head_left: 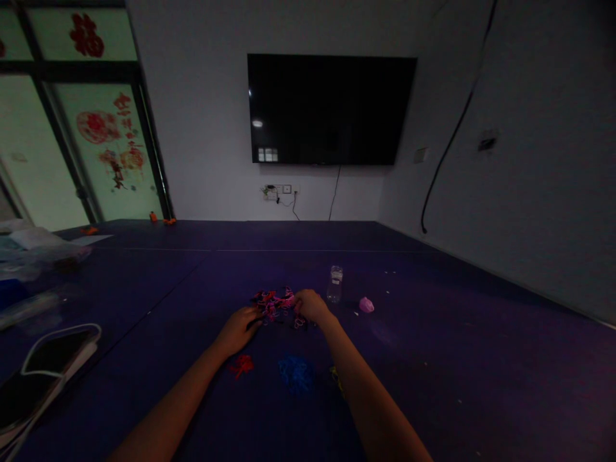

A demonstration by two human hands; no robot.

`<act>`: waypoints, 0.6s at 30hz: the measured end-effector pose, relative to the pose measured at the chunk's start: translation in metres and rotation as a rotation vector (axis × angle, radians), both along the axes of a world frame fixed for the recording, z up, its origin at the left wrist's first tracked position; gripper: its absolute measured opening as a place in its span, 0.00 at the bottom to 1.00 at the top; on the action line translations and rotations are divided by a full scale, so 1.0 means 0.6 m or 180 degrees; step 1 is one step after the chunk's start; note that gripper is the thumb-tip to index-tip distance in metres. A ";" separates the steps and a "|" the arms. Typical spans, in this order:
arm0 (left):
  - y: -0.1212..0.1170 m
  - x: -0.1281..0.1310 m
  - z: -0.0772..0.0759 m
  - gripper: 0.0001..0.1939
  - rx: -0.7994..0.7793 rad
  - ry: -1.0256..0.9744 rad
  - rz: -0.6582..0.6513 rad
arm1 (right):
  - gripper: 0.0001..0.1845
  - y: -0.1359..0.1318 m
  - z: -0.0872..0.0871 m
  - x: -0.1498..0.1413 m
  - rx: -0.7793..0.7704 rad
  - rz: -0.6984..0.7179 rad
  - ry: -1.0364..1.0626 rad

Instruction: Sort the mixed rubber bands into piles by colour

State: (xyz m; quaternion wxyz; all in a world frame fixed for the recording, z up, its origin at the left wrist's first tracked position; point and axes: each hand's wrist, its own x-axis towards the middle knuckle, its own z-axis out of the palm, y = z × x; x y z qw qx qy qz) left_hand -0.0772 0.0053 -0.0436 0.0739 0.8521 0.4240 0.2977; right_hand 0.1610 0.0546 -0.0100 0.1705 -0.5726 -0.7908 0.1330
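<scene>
A tangled pile of small loop bands (272,305), pink, red and black, lies on the dark purple surface in front of me. My left hand (239,330) is at its left edge, thumb and fingers drawn together near some black bands; what they pinch is not clear. At the right edge is my right hand (310,305), fingers curled down into the bands, their tips hidden. Nearer to me lie a small red heap (242,365) and a larger blue heap (295,373) of bands. A yellow heap (335,378) is partly covered by my right forearm.
Just beyond my right hand stands a clear plastic bottle (335,285), with a pink crumpled-looking object (366,305) to its right. A phone-like dark device (43,372) with a white cable and clear plastic bags (36,250) are at left. A television (332,109) hangs on the wall.
</scene>
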 end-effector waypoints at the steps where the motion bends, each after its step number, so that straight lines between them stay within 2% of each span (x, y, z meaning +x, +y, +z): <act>1: -0.001 0.000 0.001 0.14 0.0008 -0.0003 0.0019 | 0.18 0.000 0.000 0.001 -0.0002 -0.0019 -0.0036; 10: -0.001 0.001 0.003 0.14 0.0064 -0.0014 0.0016 | 0.17 -0.003 -0.001 0.006 -0.0007 -0.0099 -0.0290; 18: -0.001 0.001 0.001 0.14 0.0080 0.0026 0.0046 | 0.19 -0.013 0.001 -0.001 0.0016 0.0023 -0.0453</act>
